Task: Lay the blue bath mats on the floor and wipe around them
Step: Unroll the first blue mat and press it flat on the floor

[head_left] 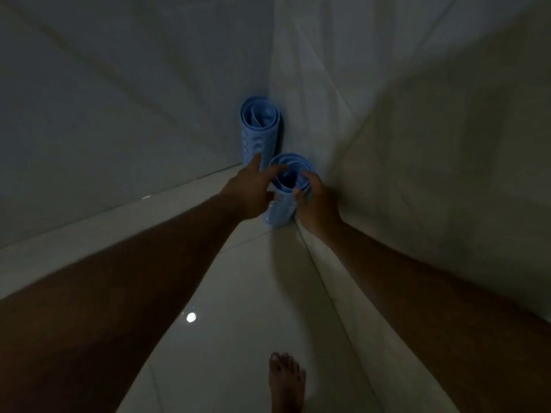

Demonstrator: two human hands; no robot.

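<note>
Dim corner: left hand (253, 192), fingers straight and spread, touches the rim of the nearer rolled blue bath mat (280, 211). The farther rolled blue bath mat (260, 129) stands upright just behind, against the wall (119, 99). The right hand (316, 201) grips the nearer roll's top. A bare foot (286, 380) is on the glossy floor (238, 338).

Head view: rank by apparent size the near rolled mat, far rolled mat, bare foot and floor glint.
1. near rolled mat and far rolled mat: alike; the near one only looks bigger, being closer.
2. bare foot, cut by the frame edge, so unsure.
3. floor glint, clearly smallest.
</note>
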